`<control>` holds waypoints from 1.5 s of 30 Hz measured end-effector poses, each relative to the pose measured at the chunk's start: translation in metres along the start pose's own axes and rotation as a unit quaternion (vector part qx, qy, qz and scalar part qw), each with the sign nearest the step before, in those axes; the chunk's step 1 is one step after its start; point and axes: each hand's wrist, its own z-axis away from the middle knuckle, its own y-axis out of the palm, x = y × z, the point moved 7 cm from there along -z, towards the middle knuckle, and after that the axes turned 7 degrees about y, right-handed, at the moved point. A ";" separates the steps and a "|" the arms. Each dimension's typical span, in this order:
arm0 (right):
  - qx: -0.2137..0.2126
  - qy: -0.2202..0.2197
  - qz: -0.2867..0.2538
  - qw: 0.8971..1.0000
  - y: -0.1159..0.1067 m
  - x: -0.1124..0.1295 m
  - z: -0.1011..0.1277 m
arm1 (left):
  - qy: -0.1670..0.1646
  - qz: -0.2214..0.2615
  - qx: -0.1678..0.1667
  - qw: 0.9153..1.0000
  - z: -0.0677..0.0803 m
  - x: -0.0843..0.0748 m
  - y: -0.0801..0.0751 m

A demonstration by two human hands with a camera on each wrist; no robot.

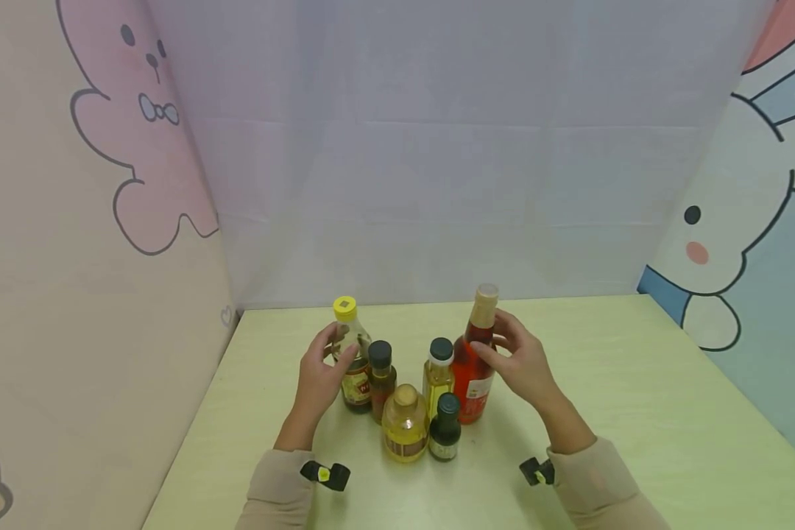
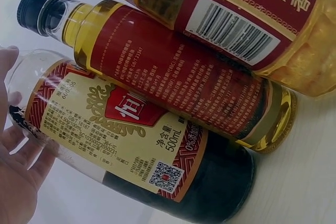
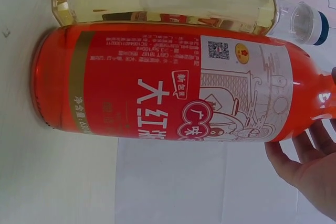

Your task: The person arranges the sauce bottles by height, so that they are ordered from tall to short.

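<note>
My left hand (image 1: 319, 372) holds a yellow-capped vinegar bottle (image 1: 355, 386) by its upper part, thumb in front and fingers behind. In the left wrist view, fingers (image 2: 44, 158) touch the clear glass beside its cream and red label. On the other side, my right hand (image 1: 523, 361) grips a tall red vinegar bottle (image 1: 473, 383) just under the neck. Its red and white label faces the right wrist camera, with fingertips (image 3: 286, 161) against the shoulder. Both bottles stand upright on the table.
Between the held bottles stand a black-capped oil bottle (image 1: 381, 383), a squat yellow bottle (image 1: 405, 430), a green-capped oil bottle (image 1: 440, 379) and a small dark bottle (image 1: 445, 434), closely grouped. The pale table (image 1: 609, 383) ends at a white curtain (image 1: 437, 184); printed side walls flank it.
</note>
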 end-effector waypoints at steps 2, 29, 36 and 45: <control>-0.001 0.004 -0.004 1.000 0.000 0.000 0.000 | 0.002 0.000 0.000 1.000 0.000 0.001 0.001; 0.028 0.004 -0.024 0.999 0.000 -0.001 -0.012 | 0.029 -0.011 -0.005 1.000 -0.001 -0.001 0.000; 0.035 0.001 -0.029 0.999 0.001 -0.002 -0.019 | 0.029 -0.008 -0.001 1.000 -0.002 -0.001 0.000; 0.048 0.002 -0.044 0.998 0.006 -0.003 -0.027 | 0.026 -0.010 -0.005 1.000 -0.001 -0.001 -0.001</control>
